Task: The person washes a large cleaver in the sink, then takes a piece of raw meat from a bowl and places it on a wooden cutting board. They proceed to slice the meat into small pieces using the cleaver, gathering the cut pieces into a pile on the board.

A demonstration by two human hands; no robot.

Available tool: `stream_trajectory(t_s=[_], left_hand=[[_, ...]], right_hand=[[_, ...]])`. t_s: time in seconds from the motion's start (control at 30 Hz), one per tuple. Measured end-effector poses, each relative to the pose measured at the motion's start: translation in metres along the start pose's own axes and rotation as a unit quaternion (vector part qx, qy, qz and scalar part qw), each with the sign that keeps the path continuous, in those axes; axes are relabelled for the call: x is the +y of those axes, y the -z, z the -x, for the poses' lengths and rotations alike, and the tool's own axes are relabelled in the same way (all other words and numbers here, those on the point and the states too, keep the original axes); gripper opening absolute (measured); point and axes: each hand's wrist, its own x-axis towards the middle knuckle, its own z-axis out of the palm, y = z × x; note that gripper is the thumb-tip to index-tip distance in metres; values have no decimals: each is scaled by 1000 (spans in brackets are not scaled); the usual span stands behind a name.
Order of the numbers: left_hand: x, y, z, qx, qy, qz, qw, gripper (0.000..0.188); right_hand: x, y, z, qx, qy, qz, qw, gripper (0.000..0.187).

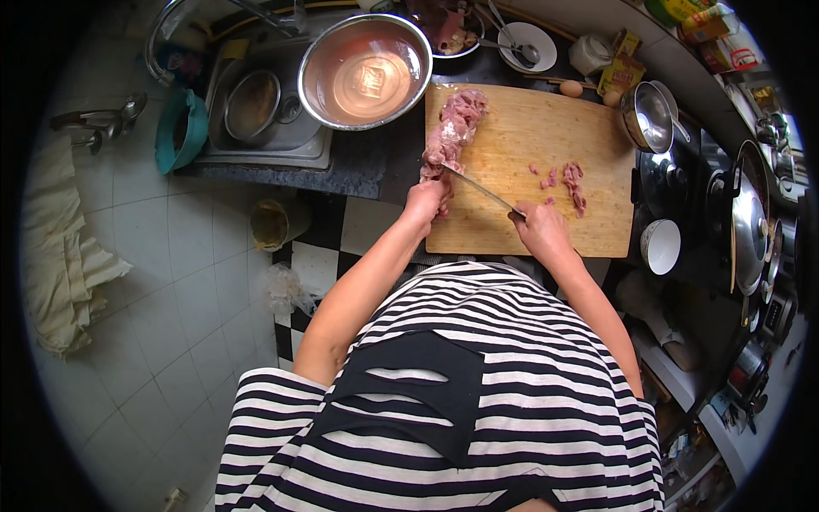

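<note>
A long piece of raw pink meat (454,128) lies along the left edge of the wooden cutting board (512,128). My left hand (428,203) is closed around its near end. In my right hand (543,229) is the handle of a knife (482,189), its blade slanting up and left so that the tip reaches the meat just beyond my left fingers. Small cut pieces of meat (574,189) lie on the right half of the board, apart from the knife.
Left of the board stands a large metal bowl (365,119) at the sink (317,155). A white bowl with spoons (546,43), an egg (571,88) and stacked metal bowls (648,128) line the back right. An empty white bowl (660,247) sits right of the board.
</note>
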Motion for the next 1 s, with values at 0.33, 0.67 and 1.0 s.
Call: stream_trajectory(t_s=[0.33, 0.67, 1.0], left_hand=[[-19, -25, 34, -224, 4, -172, 959, 29], [-17, -96, -2, -175, 80, 70, 979, 28], [-14, -71, 15, -76, -483, -536, 689, 15]], right_hand=[[15, 9, 7, -30, 2, -81, 996, 20], [56, 12, 73, 67, -206, -209, 954, 25], [54, -5, 89, 89, -235, -125, 960, 20]])
